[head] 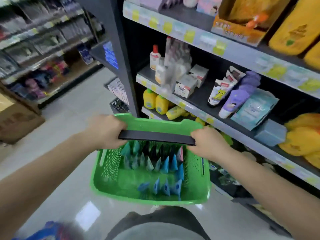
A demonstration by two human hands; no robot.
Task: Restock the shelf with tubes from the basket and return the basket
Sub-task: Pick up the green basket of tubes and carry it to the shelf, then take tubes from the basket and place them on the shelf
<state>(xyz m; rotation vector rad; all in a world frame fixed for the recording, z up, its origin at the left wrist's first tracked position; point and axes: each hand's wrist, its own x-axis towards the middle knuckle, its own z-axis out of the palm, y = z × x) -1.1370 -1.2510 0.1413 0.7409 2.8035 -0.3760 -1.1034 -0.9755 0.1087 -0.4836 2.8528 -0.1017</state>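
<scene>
A green plastic basket [110, 181] hangs in front of me above the floor, held by its black handle [155, 136]. My left hand [105, 131] grips the handle's left end and my right hand [209, 142] grips its right end. Inside the basket stand several tubes [166, 164] in teal, blue, black and pink, in rows with their flat ends up. The shelf [199, 99] to my right carries white and purple tubes [230, 103], small boxes and bottles.
Yellow bottles [155, 102] stand on the lower shelf behind the basket. Yellow packs [301, 134] lie at the far right. A cardboard box [15, 118] sits on the floor at left, with another shelving aisle [43, 49] behind it.
</scene>
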